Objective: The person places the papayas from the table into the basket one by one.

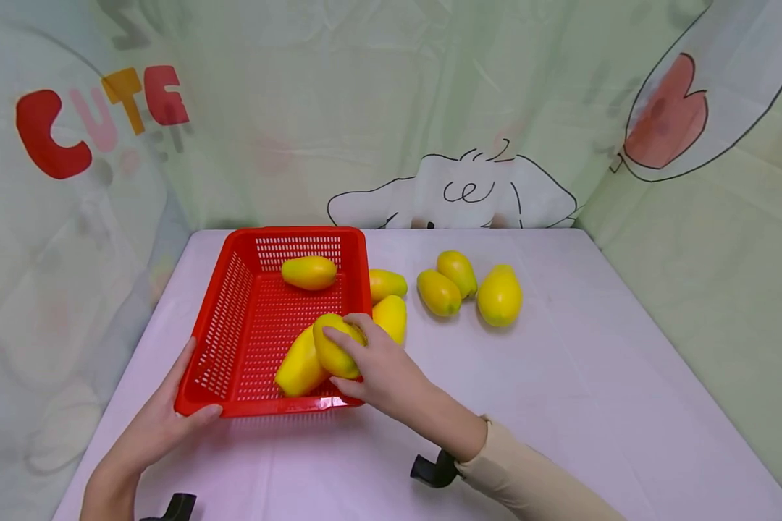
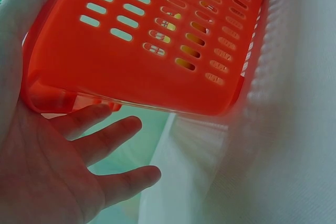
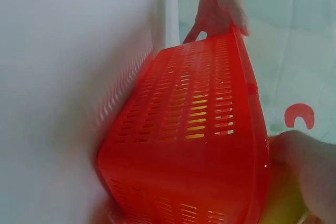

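Note:
My right hand [image 1: 391, 373] grips a yellow papaya [image 1: 334, 351] over the front right corner of a red plastic basket [image 1: 263, 311]. Under that fruit, partly covered by it, another papaya [image 1: 298, 367] lies in the basket, and a third papaya [image 1: 308, 273] lies near the back wall. At the front left corner, my left hand [image 1: 159, 423] holds the basket rim, thumb on top. In the left wrist view, several of that hand's fingers [image 2: 113, 137] are spread out below the rim. The right wrist view shows the gripped fruit only partly, beside the basket's rim.
Against the basket's right side, two papayas [image 1: 391, 318] lie on the white-covered table [image 1: 560, 405], partly hidden. Three more papayas [image 1: 500, 295] lie farther right. Printed curtains [image 1: 300, 108] stand behind the table and along both sides.

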A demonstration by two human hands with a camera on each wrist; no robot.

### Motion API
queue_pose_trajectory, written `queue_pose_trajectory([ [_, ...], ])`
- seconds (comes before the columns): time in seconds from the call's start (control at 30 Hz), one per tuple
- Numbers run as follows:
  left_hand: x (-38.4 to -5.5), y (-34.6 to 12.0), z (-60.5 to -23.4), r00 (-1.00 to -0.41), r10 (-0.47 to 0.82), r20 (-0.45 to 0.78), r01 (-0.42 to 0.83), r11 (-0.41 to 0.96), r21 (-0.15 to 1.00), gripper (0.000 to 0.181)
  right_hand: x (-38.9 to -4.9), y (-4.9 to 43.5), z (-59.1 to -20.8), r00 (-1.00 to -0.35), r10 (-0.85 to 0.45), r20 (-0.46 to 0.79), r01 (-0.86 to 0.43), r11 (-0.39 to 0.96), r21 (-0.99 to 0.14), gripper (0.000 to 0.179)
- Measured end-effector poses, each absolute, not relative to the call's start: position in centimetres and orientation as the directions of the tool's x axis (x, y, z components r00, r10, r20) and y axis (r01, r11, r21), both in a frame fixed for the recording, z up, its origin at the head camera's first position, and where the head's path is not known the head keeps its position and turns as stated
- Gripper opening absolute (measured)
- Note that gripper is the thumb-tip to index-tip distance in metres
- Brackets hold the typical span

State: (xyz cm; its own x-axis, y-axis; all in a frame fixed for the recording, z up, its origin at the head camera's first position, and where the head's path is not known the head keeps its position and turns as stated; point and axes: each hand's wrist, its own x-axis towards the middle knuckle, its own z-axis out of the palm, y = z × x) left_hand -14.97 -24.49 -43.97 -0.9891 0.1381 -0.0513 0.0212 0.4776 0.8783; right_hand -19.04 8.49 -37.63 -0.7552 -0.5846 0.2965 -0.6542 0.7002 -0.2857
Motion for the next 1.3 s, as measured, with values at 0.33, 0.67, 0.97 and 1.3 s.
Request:
queue_pose_trajectory([
  [0.33, -15.2, -24.5, -44.0, -0.988, 0.128, -0.084, -0.011, 0.487, 0.874, 0.105, -21.0, 6.5, -37.3, -0.824, -0.514, 0.240, -0.554, 0.818, -0.151, 0.063],
  [0.67, -15.2, -24.5, -43.8, -0.989, 0.122, -0.079, -0.008, 0.495, 0.869, 0.107, -23.8, 4.6, -38.1, -0.839, -0.519, 0.166, -0.538, 0.836, -0.108, 0.061],
  [0.97, -15.4, -24.5, -43.6, -0.989, 0.139, -0.054, 0.020, 0.485, 0.874, 0.107, -25.1, 3.8, -38.5, -0.813, -0.578, 0.071, -0.580, 0.815, -0.002, 0.060],
  [1.3, -15.3, -24.6, -43.9, -0.990, 0.124, -0.068, 0.001, 0.492, 0.870, 0.107, -25.2, 2.9, -39.1, -0.816, -0.578, 0.026, -0.575, 0.814, 0.081, 0.050],
])
